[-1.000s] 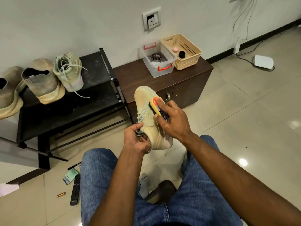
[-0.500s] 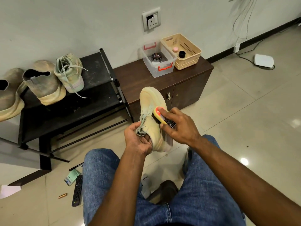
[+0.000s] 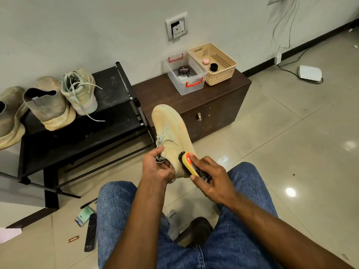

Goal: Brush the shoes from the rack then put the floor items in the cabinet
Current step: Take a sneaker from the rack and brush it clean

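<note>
My left hand [image 3: 157, 167] grips the collar of a pale tan sneaker [image 3: 171, 129], which points toe-up and away from me above my knees. My right hand [image 3: 211, 179] holds a yellow and orange brush [image 3: 189, 164] with black bristles against the sneaker's side near the heel. On the black shoe rack [image 3: 108, 88] at the left stand a matching laced sneaker [image 3: 80, 92] and a dusty grey slip-on shoe [image 3: 48, 107]; another shoe [image 3: 9, 117] is cut off by the left edge. On the floor lie a black remote [image 3: 91, 232], a pen [image 3: 88, 203], a green packet [image 3: 84, 215] and a small copper-coloured piece [image 3: 73, 239].
A low brown cabinet [image 3: 223, 105] with shut doors stands by the wall. On it are a clear bin [image 3: 194, 88] with a polish tin [image 3: 183, 70] and a beige basket [image 3: 223, 74]. A white device [image 3: 309, 73] with cables lies on the tiles at the right.
The brush in my right hand has slid down the sneaker's side from near the toe to the heel. The sneaker stays held in my left hand.
</note>
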